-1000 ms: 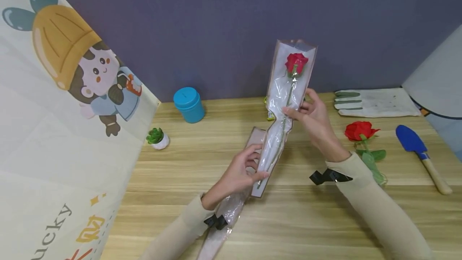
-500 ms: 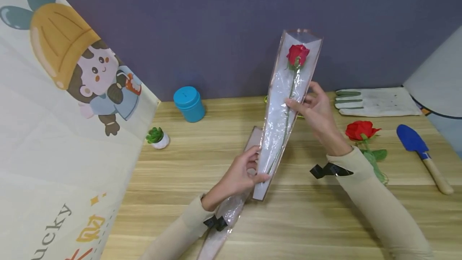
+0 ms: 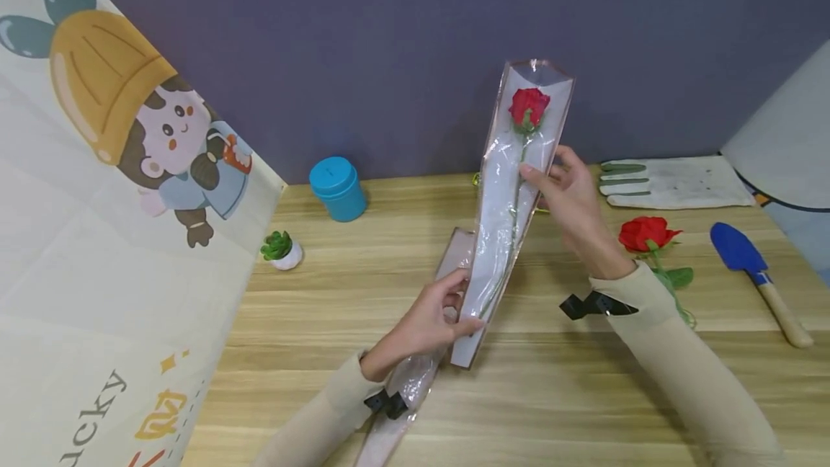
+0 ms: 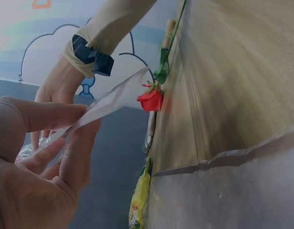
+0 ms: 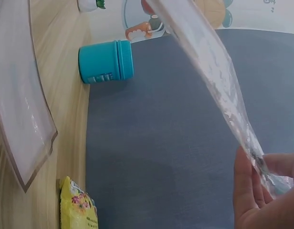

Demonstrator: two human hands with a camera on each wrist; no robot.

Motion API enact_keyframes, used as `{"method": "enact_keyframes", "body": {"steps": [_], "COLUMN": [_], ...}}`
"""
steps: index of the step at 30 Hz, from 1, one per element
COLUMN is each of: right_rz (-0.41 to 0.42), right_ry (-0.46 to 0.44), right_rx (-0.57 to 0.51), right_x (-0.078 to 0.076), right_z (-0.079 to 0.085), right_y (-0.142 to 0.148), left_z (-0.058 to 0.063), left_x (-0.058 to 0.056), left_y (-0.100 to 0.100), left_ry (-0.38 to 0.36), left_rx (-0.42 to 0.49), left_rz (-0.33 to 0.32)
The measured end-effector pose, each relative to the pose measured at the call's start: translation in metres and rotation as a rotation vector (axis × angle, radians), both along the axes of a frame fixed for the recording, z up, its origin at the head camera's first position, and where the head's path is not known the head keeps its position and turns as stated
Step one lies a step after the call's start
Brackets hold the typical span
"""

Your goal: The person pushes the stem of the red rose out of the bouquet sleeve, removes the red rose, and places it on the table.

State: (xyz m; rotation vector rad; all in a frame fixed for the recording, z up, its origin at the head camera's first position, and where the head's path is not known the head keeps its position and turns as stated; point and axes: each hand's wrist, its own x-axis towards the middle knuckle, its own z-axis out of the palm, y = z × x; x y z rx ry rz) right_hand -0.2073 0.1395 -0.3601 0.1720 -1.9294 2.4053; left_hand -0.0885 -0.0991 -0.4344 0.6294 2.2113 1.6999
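A single red rose (image 3: 528, 108) lies inside a long, tapered clear flower sleeve (image 3: 494, 236) with a white backing, held tilted above the table. My left hand (image 3: 424, 319) pinches its narrow lower end between thumb and fingers. Higher up, at the sleeve's right edge, my right hand (image 3: 570, 200) grips with the thumb across the front near the stem. The left wrist view shows the thin edge pinched by the left fingers (image 4: 80, 148). A second flower sleeve (image 3: 415, 380) lies flat on the table, partly hidden under the left hand and forearm.
To the right lie a loose red rose (image 3: 648, 235), a blue trowel (image 3: 739, 249) and a garden glove (image 3: 687, 182). A blue lidded jar (image 3: 340, 189) and a small potted succulent (image 3: 282, 249) stand left. A yellow packet (image 5: 76, 205) sits by the back wall.
The held sleeve was creased inward at its middle and is now straight. My right hand has moved slightly up along its edge, while the left hand keeps nearly the same place.
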Motion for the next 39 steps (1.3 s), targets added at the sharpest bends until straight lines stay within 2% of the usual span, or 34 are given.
{"method": "enact_keyframes", "body": {"steps": [6,14,24,28,39], "right_rz": [-0.024,-0.022,0.043,0.072,0.124], "right_ry": [0.007,0.038,0.015,-0.001,-0.006], "right_rx": [-0.029,0.017,0.037,0.053,0.084], "right_x": [-0.001,0.001,0.006,0.01,0.019], "right_z": [0.0,-0.001,-0.005,-0.009,-0.021], "right_y": [-0.001,-0.001,-0.004,-0.008,-0.02], "left_z": [-0.004,-0.002,-0.002,0.0,0.004], "left_x": [0.002,0.0,-0.002,-0.003,-0.007], "left_y": [0.002,0.003,0.0,-0.002,-0.008], "left_ry": [-0.01,-0.044,-0.07,-0.069,0.001], "left_rx": [0.064,0.06,0.091,0.102,0.137], "left_rz": [0.011,0.064,0.096,0.105,0.129]}}
